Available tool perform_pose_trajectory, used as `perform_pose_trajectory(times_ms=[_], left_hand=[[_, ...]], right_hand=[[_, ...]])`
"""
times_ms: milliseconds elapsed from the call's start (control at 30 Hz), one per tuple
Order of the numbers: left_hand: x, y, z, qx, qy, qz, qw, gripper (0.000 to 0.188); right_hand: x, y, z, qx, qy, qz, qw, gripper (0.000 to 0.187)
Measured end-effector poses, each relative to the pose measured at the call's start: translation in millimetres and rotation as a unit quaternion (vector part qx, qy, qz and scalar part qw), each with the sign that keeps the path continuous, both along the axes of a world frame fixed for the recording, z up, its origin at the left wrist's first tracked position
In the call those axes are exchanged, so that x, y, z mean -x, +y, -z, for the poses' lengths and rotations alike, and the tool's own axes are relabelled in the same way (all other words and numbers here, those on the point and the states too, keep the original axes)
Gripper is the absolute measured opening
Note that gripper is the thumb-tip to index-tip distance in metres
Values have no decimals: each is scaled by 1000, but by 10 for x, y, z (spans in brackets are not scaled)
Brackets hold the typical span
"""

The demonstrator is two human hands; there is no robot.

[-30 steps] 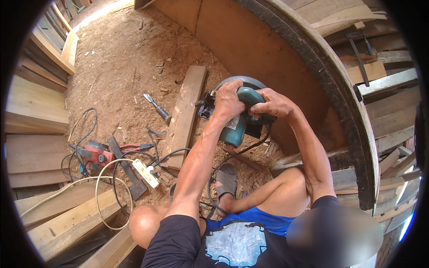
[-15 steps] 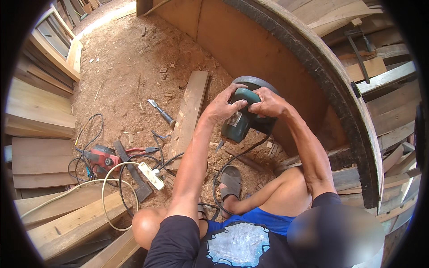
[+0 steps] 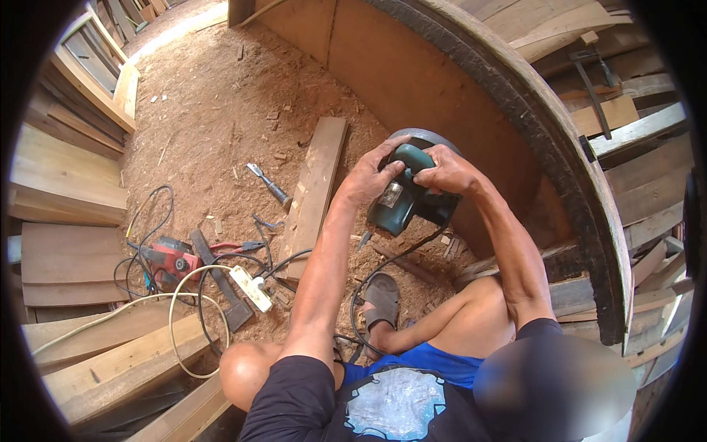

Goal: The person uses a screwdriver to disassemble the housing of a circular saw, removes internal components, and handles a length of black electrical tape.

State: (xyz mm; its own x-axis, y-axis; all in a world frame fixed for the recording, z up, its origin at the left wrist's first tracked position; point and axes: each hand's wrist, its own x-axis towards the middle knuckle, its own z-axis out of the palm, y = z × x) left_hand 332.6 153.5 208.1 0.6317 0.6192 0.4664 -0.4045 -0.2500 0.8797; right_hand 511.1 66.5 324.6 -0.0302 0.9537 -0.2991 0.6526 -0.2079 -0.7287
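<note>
Both hands have a firm grip on the dark-green, round-bodied hand-held power saw [image 3: 390, 212]: the left hand [image 3: 368, 178] curls round its front with the thumb laid against the handle, and the right hand [image 3: 451, 171] is wrapped round the rear of that handle. A second ago the left hand lay over the top, knuckles up, with dark metal parts of the saw showing to its left; since then it has slid to the near side, the saw has turned, and those parts are hidden. Half a second ago the hold was nearly the same as now. The saw is above the sawdust-strewn brown floor [image 3: 206, 132], its grey curved rim [image 3: 423, 135] close to the orange-brown wooden panel [image 3: 442, 88], which limits room on the right. A long flat wooden plank [image 3: 317, 184] lies left of the saw, and a black cord [image 3: 409, 250] loops down past a grey-brown sandal [image 3: 382, 293]. Farther left are a metal-bladed chisel-like tool [image 3: 269, 186], red-handled pliers [image 3: 234, 247], a red-and-black power tool [image 3: 169, 258], and a cream power strip [image 3: 250, 289].
</note>
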Motion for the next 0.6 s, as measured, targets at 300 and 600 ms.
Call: perform_pose_trajectory(times_ms=[300, 600], left_hand=[[12, -18, 59, 38, 37, -9, 999, 59], [38, -100, 80, 18, 112, -94, 989, 55]], right_hand=[[15, 38, 73, 10, -29, 13, 999, 18], [-40, 97, 295, 27, -29, 13, 999, 15]])
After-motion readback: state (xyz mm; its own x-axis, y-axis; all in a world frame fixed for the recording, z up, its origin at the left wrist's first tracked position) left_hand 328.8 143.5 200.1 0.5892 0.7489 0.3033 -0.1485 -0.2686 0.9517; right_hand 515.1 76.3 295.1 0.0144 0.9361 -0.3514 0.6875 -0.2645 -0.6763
